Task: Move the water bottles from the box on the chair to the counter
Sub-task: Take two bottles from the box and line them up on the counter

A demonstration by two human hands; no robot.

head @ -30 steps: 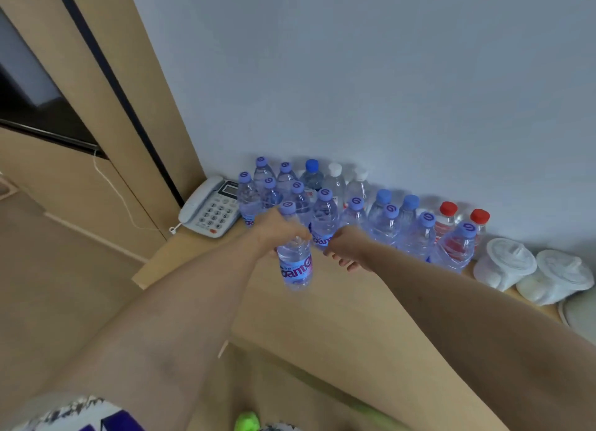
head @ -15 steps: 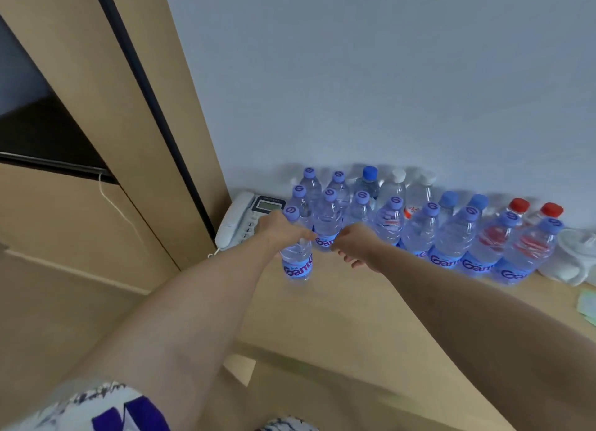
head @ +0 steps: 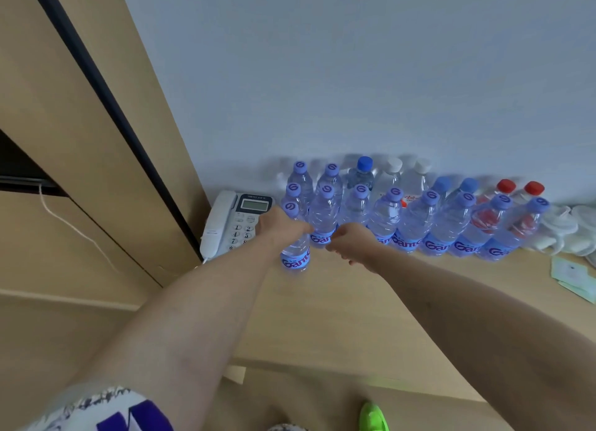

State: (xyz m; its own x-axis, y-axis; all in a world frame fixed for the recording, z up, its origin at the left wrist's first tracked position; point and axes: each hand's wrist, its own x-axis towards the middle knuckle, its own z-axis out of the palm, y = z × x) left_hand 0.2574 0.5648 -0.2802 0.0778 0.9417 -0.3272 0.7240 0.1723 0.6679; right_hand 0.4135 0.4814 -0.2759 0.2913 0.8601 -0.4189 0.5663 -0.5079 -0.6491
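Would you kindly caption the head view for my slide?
Left hand grips a water bottle on the counter beside the bottle rows; right hand alongside.

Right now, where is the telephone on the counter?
In the head view the telephone sits at the counter's left end, against the wooden panel, just left of the bottle the left hand grips.

bottles [head: 416, 217] on counter [head: 322, 317], telephone [head: 233, 222] left of them

Clear water bottle [head: 296, 253], lilac cap, blue "Ganten" label, upright on wooden counter [head: 322, 317], front-left of the bottle cluster [head: 419, 214] standing upright along the wall. Cluster caps: lilac, blue, white, red. Base contact with counter probably made, slightly blurred.
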